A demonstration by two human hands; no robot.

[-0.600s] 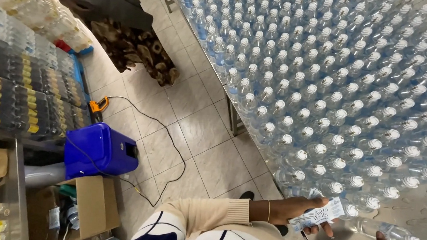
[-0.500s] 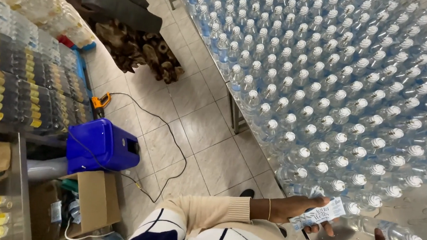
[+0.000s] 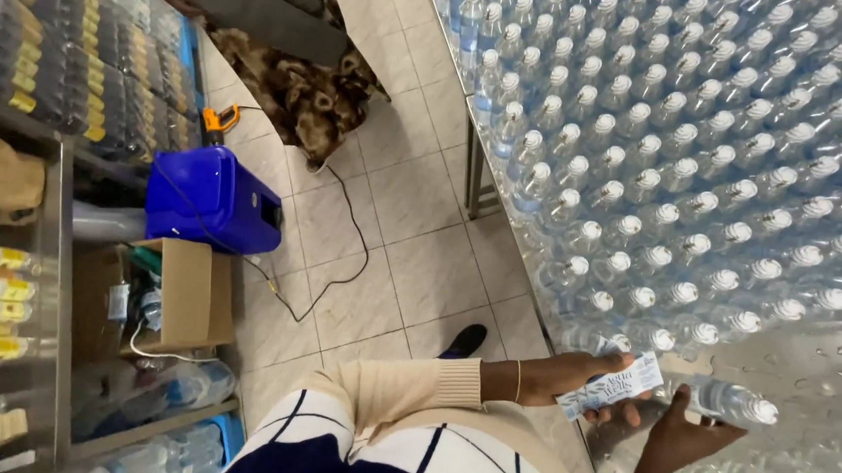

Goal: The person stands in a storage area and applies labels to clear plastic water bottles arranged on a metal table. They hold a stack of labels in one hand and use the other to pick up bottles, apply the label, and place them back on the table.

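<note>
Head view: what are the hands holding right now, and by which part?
A clear water bottle lying on its side. The left hand grips its labelled base end, over the label; the right hand supports the body from underneath, near the middle.

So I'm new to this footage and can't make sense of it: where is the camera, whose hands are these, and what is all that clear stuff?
The camera sits on a person's head and looks down, so you see their own arms from above. The left hand holds a small white and blue label against a clear plastic bottle that lies on its side. The right hand steadies that bottle from below. Both are bare hands, no machine. The clear stuff is a big crowd of upright capped bottles standing on a shiny metal table. To the left, on the tiled floor, sit a blue machine with a black cable and an open cardboard box. Shelves at far left hold more bottles.
</note>
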